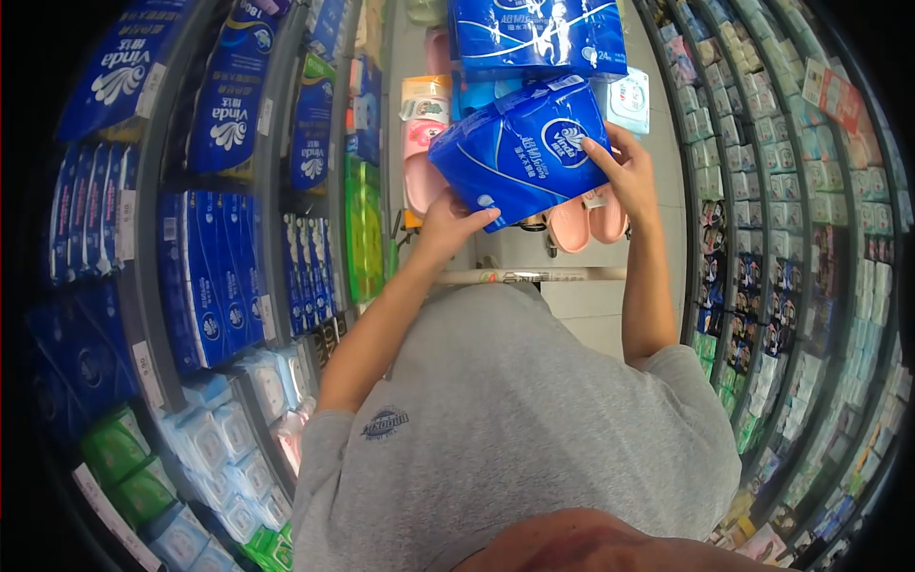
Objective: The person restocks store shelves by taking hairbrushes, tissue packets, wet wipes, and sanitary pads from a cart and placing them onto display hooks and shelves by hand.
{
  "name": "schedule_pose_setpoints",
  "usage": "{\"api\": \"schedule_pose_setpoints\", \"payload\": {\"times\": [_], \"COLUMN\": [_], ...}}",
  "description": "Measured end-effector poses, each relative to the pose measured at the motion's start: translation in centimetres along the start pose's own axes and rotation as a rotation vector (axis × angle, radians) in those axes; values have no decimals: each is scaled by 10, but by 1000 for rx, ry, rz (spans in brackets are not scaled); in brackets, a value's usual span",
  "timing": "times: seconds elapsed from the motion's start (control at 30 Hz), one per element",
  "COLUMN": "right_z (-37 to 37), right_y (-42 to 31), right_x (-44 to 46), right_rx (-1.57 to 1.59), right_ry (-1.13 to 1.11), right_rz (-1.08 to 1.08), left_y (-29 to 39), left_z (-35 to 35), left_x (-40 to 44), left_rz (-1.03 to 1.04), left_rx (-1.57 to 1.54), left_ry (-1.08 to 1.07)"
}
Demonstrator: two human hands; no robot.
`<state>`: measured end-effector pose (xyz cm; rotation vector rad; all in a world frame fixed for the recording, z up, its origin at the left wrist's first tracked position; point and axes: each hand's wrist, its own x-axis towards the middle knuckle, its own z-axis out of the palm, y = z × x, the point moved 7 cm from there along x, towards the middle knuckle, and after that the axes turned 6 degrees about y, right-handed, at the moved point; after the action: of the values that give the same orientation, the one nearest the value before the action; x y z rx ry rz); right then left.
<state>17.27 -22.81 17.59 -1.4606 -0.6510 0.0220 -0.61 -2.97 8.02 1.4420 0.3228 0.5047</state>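
Observation:
A blue Vinda tissue pack [519, 157] is held tilted between my two hands, above the shopping cart. My left hand [452, 225] grips its lower left corner, thumb on the front face. At its right edge my right hand [624, 170] has the thumb on the printed front, with the other fingers partly hidden behind. Just beyond it, a larger blue Vinda pack [538, 36] lies in the cart. Pink slippers [569, 225] show below the held pack, and another pink slipper [419, 183] is to its left.
The cart handle [562, 275] crosses in front of my body. Shelves with blue Vinda packs [221, 276] and wet-wipe packs [214, 443] line the left side. Shelves of small packs [782, 210] run along the right. A pale blue-and-white pack [629, 100] sits beyond my right hand.

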Motion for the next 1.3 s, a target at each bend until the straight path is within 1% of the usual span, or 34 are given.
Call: {"api": "schedule_pose_setpoints", "payload": {"times": [0.13,0.2,0.27,0.33,0.43,0.57,0.63,0.67,0.73,0.77,0.8,0.83,0.87,0.9,0.93,0.97,1.07,1.13,1.17,1.2,1.3], "right_z": [4,7,5,4,-2,-7,-5,-4,-3,0,-12,-9,-1,9,22,42,80,114,133,137,199], "right_y": [3,-11,-17,-23,-26,-14,-10,-6,-9,-12,12,14,12,8,-8,-26,-35,-37,-42,-41,-81], "right_x": [-10,-18,-24,-30,-37,-40,-40,-39,-41,-34,-17,-7,1,9,15,23,23,33,43,102,98], "right_rx": [77,140,124,162,148,257,309,362,326,337,279,251,359,447,473,457,335,324,275,274,297], "right_ry": [43,90,112,143,185,222,206,193,154,124,108,50,18,-71,-133,-196,-317,-461,-524,-630,-733], "right_rz": [20,-59,-53,-123,-153,-98,-97,-94,-128,-94,-92,-71,-40,-14,-28,-29,-97,-54,-53,-12,-34], "left_y": [4,13,13,14,22,27,39,43,51,65,64,76,80,89,100,112,125,137,139,166,216], "left_z": [0,2,3,1,-1,-12,-13,-17,-25,-23,-30,-33,-39,-46,-52,-63,-97,-125,-140,-120,-151], "left_x": [0,-3,-7,-10,-19,-25,-30,-32,-39,-33,-21,-16,-12,-9,-10,-11,-35,-48,-49,-8,-52], "left_rz": [18,-34,-42,-14,-36,-17,-6,-1,-54,1,34,60,48,70,86,102,222,279,307,250,440], "left_rx": [-49,-77,-77,-119,-151,-156,-183,-186,-264,-315,-323,-321,-268,-246,-226,-201,-171,-10,22,55,387], "left_ry": [-2,-43,-48,-58,-42,-6,-74,-56,-112,-98,-62,-20,29,75,106,147,202,315,360,415,584]}}
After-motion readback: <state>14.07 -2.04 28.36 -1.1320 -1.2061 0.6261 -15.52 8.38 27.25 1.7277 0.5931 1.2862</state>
